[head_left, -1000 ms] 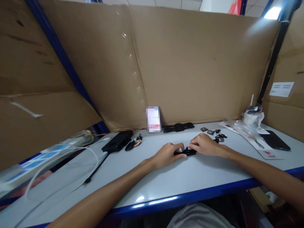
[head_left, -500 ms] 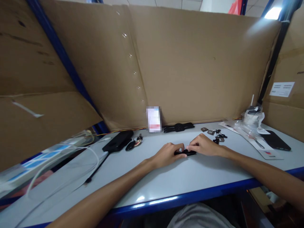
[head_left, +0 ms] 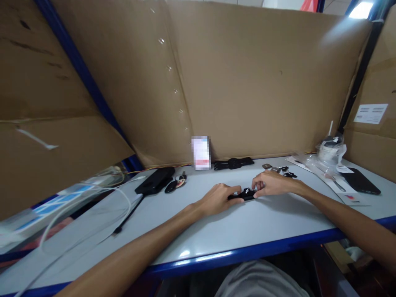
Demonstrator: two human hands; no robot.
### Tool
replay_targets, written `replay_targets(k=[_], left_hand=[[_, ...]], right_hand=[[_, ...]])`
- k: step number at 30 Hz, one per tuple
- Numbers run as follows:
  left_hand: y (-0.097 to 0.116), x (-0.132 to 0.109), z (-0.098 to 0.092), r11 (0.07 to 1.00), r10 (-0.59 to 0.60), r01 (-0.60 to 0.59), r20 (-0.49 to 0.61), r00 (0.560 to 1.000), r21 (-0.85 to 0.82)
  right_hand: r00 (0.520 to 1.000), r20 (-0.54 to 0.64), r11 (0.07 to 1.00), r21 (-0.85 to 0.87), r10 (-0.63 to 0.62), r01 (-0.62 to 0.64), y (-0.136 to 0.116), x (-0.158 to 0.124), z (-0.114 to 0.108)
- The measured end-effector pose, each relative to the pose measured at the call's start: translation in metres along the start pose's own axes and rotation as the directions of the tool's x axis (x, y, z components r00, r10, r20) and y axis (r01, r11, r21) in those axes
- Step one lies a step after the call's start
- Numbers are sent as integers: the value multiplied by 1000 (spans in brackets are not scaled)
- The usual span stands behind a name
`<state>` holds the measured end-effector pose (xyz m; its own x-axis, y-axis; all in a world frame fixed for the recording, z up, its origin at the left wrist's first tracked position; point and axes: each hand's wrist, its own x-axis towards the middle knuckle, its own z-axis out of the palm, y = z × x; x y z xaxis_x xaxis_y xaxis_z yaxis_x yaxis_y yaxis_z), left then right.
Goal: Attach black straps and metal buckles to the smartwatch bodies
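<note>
Work looks unfinished, your left hand [head_left: 219, 199] pinching a black part [head_left: 246, 195], your right hand [head_left: 272, 183] half-curled at its end, hold unclear, loose pieces [head_left: 290, 175] beyond

Hands: two, left [head_left: 219, 199] and right [head_left: 271, 182]
Long black part [head_left: 246, 195]: one, in the left hand, its right end by the right fingertips
Small metal plates [head_left: 267, 166]: at least two, far side, partly hidden by the right hand
Small black pieces [head_left: 290, 175]: at least two, beside the plates
Upright phone [head_left: 201, 153]: one, far middle
Folded black item [head_left: 234, 163]: one, right of it
Black box-shaped device [head_left: 154, 180]: one, left
Key bunch [head_left: 177, 184]: one, keys too small to count
Flat black device [head_left: 362, 182]: one, right
Cardboard panels [head_left: 238, 82]: three, left, far, right
</note>
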<state>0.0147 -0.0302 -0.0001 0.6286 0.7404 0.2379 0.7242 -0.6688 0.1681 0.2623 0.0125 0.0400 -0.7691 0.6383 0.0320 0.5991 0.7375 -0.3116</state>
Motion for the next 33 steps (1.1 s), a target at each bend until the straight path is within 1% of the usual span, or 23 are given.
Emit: replay_targets(k=[4, 8, 10, 13, 16, 19, 21, 25, 27, 30, 33], left_hand=[[2, 1, -1, 999, -23, 23, -7, 1000, -25], [2, 3, -1, 997, -65, 65, -1, 998, -36], [2, 4, -1, 996, -88, 88, 7, 996, -20], [2, 3, -1, 993, -116, 115, 17, 993, 14], [1, 2, 0, 992, -123, 122, 8, 992, 24], [-1, 2, 2, 992, -121, 121, 6, 993, 24], [-3, 2, 3, 991, -134, 134, 6, 991, 21], [-4, 4, 3, 987, -159, 159, 12, 987, -4], [-3, 4, 1, 985, -172, 172, 19, 985, -27], [-1, 5, -5, 977, -191, 193, 29, 981, -93], [0, 5, -11, 962, -176, 182, 48, 983, -203]], right_hand=[[997, 46, 998, 8, -61, 60, 7, 2, 2], [997, 73, 999, -5, -32, 32, 10, 2, 2], [997, 70, 999, -17, -29, 30, 9, 1, 2], [997, 46, 997, -60, -56, 58, 7, -1, 3], [997, 42, 993, -98, -65, 69, 5, -2, 5], [998, 45, 994, -97, -51, 55, 5, -2, 5], [999, 39, 998, -55, -31, 33, 6, -1, 5], [996, 89, 988, 154, -8, -6, 10, 0, 5], [995, 97, 986, 167, -28, 11, 10, 1, 6], [996, 67, 989, 138, -63, 53, 8, 2, 7], [999, -19, 988, 152, -37, 40, 4, 4, 9]])
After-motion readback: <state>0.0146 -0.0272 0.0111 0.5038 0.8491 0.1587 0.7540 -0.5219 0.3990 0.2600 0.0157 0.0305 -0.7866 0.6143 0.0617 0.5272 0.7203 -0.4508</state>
